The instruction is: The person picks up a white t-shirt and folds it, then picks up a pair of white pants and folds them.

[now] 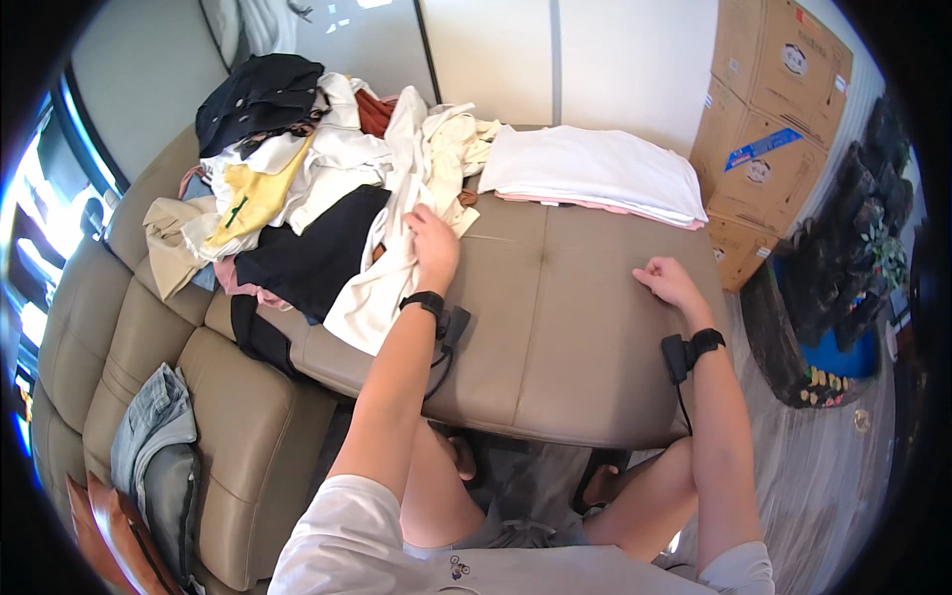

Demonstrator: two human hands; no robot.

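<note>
My left hand [434, 249] has its fingers curled on a white garment [379, 294] at the right side of a heap of clothes. The garment stretches from the heap towards the front edge of the brown leather seat [498, 327]. Beside it lie a black garment [320, 253], a yellow one [260, 193] and cream clothing [450, 149]. My right hand [666, 282] is over the right part of the seat, fingers curled in, with nothing visible in it. Beyond it, a stack of folded white clothes [595, 171] rests along the back, with pink cloth showing underneath.
A leather sofa [230, 439] on the left bears jeans [152, 409] and cushions. Cardboard boxes [773, 134] are stacked at the back right. A dark rock feature with a blue basin [840, 357] stands on the floor at right. Black devices with cables are strapped to both wrists.
</note>
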